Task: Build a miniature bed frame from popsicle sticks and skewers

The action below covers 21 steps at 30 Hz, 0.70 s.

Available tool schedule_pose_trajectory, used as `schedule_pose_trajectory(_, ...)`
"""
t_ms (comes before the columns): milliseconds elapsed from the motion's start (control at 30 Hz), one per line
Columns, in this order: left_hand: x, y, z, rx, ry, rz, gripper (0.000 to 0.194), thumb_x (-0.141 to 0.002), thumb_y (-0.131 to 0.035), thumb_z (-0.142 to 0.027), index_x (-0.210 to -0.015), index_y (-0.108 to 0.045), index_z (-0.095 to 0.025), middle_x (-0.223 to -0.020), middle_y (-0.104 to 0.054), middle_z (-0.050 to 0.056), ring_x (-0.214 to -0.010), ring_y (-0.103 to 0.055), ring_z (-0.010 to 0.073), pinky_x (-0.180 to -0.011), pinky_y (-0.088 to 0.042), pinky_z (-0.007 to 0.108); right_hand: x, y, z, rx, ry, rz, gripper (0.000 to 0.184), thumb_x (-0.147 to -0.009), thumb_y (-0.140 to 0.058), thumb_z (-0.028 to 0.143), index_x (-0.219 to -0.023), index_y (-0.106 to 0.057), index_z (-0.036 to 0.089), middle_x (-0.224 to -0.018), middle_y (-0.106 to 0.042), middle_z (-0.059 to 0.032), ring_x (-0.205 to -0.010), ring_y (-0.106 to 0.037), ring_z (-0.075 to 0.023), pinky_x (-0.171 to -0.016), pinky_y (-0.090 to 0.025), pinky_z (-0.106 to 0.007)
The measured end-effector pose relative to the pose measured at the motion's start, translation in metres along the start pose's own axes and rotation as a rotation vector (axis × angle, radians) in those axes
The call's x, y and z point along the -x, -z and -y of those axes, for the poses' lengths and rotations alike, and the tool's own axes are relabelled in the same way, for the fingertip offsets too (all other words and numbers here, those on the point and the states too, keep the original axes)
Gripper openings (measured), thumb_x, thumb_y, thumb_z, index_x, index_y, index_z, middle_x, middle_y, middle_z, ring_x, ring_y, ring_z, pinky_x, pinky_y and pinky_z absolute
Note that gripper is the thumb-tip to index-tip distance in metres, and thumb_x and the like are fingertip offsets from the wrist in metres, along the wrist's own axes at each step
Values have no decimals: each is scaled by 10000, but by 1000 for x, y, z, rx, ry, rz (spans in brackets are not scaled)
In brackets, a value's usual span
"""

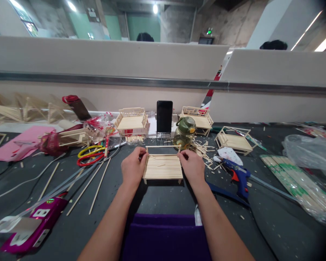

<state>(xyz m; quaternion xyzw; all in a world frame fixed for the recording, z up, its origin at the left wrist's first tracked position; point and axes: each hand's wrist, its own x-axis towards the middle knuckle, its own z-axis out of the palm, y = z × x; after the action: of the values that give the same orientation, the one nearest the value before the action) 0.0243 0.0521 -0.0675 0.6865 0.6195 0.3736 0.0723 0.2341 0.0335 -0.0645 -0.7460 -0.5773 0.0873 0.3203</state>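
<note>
A small wooden-stick bed model stands on the dark table in front of me. My left hand is closed on its left side, fingers pinched at the back left corner post. My right hand is closed on its right side, pinching the back right post. A thin stick rail spans between the two posts at the back of the model.
Three finished stick beds stand behind, with an upright phone and a green bottle. A blue glue gun lies right, bagged sticks farther right, loose sticks and cables left, a power strip near left.
</note>
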Motion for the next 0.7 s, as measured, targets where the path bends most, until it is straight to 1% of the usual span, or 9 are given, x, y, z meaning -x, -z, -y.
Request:
schedule_pose_trajectory(333, 1, -1, 1, -9, -19, -3, 124, -865, -562, -277, -957, -640, -249, -888, -746, -7, -772, -683, 163, -706, -465, 244, 0, 0, 1, 13, 1, 2, 198, -863, -570, 332, -802, -736, 243, -803, -730, -17, -702, -605, -160, -586, -308, -252)
schedule_pose_trajectory(700, 1, 0, -2, -40, -7, 2, 108, -863, -557, -293, -931, -629, -251, -873, -747, -10, -764, -684, 170, -687, -451, 249, -1, -1, 0, 59, 26, -12, 204, -869, -561, 341, -801, -732, 253, -802, -727, -13, -709, -611, -164, -587, -308, -259)
